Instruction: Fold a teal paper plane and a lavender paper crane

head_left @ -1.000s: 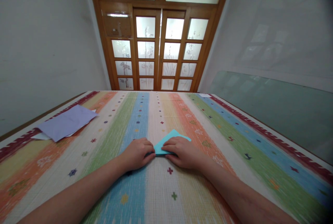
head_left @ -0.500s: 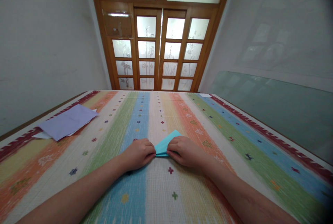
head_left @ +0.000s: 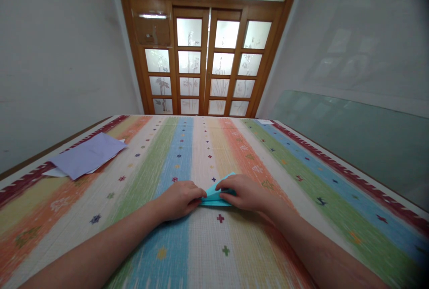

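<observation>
Lying at the far left edge of the striped mat (head_left: 187, 253), a loose stack of lavender sheets (head_left: 87, 155) sits well apart from the hands. Nearer the middle, the left hand (head_left: 179, 199) rests knuckles-up on the mat, its fingers curled and its fingertips pinching the left tip of a folded turquoise paper (head_left: 214, 195). That paper lies flat on the pale centre stripe, just beyond a small red cross mark. The right hand (head_left: 244, 193) covers the paper's right part, fingers bent down and pressing it to the mat. Behind stand wooden doors (head_left: 208, 61) with frosted panes.
</observation>
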Demonstrator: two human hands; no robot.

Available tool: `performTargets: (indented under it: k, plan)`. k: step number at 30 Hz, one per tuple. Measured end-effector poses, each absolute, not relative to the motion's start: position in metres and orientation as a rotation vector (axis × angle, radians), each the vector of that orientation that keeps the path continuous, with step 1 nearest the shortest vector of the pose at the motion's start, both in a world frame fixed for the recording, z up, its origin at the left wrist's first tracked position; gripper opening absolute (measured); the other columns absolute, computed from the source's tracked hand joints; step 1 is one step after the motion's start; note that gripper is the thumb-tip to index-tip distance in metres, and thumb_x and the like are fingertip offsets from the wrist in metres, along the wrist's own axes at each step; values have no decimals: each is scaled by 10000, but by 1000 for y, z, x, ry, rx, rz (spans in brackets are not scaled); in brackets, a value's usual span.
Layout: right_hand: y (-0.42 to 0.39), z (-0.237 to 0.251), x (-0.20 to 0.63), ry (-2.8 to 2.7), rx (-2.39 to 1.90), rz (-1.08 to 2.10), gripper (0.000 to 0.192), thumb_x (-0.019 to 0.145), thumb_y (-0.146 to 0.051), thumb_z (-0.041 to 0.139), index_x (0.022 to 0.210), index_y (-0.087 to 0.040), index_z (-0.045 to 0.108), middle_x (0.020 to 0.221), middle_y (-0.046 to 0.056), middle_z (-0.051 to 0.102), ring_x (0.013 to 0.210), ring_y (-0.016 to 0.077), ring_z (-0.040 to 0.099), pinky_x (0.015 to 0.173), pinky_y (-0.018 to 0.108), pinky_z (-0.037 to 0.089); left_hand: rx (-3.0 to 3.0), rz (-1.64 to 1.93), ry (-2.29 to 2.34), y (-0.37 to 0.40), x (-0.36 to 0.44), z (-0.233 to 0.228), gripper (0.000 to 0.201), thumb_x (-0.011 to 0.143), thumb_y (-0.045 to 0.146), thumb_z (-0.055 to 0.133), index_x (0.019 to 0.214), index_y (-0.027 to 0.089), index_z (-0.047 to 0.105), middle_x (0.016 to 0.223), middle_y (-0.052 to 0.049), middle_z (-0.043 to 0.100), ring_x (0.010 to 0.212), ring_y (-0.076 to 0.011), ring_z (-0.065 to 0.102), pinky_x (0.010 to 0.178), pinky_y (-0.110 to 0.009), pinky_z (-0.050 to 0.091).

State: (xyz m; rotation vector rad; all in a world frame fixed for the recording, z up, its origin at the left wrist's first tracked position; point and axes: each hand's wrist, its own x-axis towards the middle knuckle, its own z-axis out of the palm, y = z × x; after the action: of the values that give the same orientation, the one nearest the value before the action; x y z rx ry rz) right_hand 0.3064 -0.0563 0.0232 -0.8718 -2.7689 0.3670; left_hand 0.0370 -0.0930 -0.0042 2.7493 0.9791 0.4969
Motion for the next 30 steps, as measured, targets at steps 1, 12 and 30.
performTargets:
  k: [1,12,30]
  plan:
    - [-54,22,308,-2758,-894,385,269,914,-285,546,1134,-227,689,1022,67,743,905,200,666,797,293,435,2751,508,958,-93,37,-4,212,947,194,498,1118,217,620,933,-51,684,887,-198,630,777,-292,444]
    - [-51,17,306,-2758,-1019,297,219,954,-339,519,934,-203,689,877,58,730,778,181,638,675,266,380,2784,542,957,-89,34,-3,162,935,224,540,1022,205,675,882,-42,706,846,-192,644,743,-294,435]
    - [-51,-5,283,-2570,-1211,134,170,958,-320,523,954,-204,648,898,51,681,839,184,615,712,277,369,2881,435,870,-86,26,0,169,910,207,559,916,216,727,883,-29,725,835,-184,634,747,-293,445]
